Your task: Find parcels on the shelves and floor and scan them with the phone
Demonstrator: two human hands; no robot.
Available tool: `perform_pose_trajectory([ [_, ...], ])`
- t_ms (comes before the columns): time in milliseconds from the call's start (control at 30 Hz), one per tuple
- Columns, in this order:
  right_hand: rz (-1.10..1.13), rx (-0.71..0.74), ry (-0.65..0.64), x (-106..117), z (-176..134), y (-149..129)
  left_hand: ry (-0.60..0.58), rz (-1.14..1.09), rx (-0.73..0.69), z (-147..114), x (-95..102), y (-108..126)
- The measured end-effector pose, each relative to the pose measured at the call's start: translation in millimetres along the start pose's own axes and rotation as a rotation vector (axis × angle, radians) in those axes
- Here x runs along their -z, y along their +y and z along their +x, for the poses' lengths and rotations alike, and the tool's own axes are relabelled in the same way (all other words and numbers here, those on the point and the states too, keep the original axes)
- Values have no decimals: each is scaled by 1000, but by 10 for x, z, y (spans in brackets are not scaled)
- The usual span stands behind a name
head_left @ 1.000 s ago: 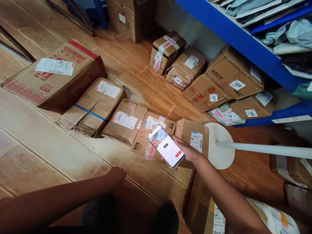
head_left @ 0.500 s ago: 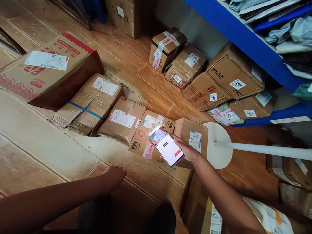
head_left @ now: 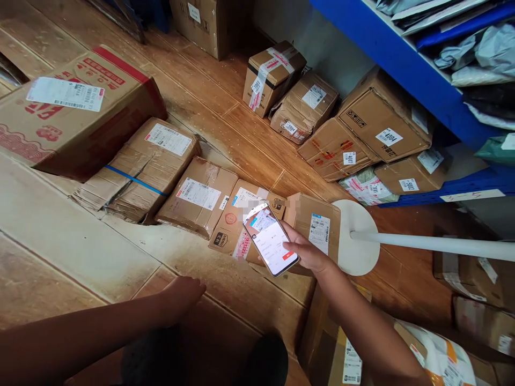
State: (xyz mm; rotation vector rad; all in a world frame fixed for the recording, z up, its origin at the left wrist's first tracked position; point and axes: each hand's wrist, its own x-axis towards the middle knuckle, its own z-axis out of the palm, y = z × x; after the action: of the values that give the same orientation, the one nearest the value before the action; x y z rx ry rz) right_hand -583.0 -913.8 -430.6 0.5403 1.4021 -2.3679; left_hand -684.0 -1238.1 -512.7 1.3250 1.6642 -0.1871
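Presently, the right hand (head_left: 302, 251) clasps one phone (head_left: 270, 241), thumb over its lit screen, above the fourth from left of five cartons (head_left: 229, 228) lined along the floor (head_left: 253, 139). The left hand (head_left: 184, 297) hangs apart; I cannot tell whether its fingers close.

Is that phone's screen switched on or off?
It's on: the phone in the right hand shows a bright white page with a red button near its lower edge and a label's image above.
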Motion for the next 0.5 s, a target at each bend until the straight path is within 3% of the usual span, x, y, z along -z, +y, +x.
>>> perform_pose_trajectory([
  [200, -31, 95, -91, -230, -193, 29, -10, 1, -19, -42, -22, 21],
  [500, -81, 166, -17, -330, -408, 152, 71, -44, -11, 54, -325, -80],
])
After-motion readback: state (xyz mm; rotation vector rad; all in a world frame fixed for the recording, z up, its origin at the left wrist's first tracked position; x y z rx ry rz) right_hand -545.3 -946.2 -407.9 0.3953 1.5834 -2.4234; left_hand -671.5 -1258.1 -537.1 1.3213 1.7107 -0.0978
